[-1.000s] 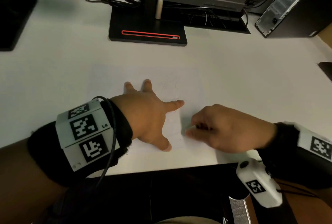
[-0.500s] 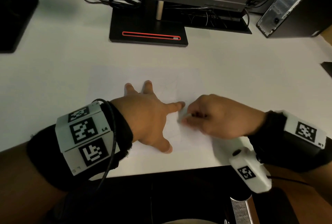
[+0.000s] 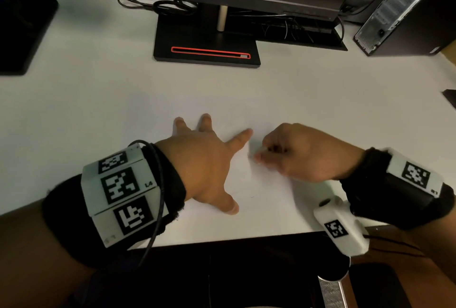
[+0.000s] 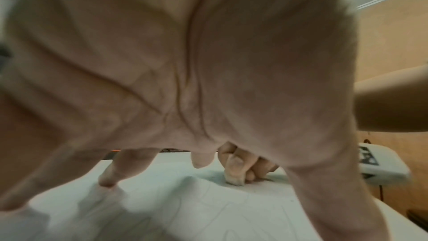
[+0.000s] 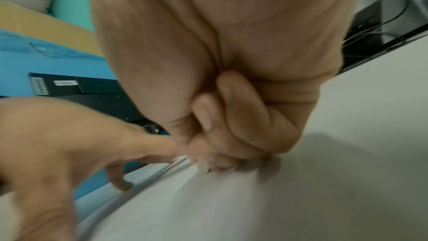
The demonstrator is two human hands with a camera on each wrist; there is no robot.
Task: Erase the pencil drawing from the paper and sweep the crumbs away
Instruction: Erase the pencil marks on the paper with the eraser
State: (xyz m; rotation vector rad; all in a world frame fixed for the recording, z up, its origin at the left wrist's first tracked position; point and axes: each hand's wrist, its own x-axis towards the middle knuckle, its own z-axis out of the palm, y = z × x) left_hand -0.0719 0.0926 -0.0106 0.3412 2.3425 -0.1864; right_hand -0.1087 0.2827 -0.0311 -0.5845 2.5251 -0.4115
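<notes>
Pinching eraser (image 4: pixel 234 180) — right hand (image 3: pixel 303 154) fingers; left hand (image 3: pixel 207 159) splayed flat on paper (image 3: pixel 246 179).

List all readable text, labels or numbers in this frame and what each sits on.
"L4": beside the middle square code on the white marker block strapped to the left wrist.
Characters at the corner of the white marker block on the right wrist: too small to read.
White label on the black monitor frame in the right wrist view: blurred, unreadable.

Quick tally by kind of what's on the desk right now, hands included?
Hands: 2, left and right
Paper: 1
Eraser: 1
Monitor stands: 2, centre and far left
Computer tower: 1
Total: 7
</notes>
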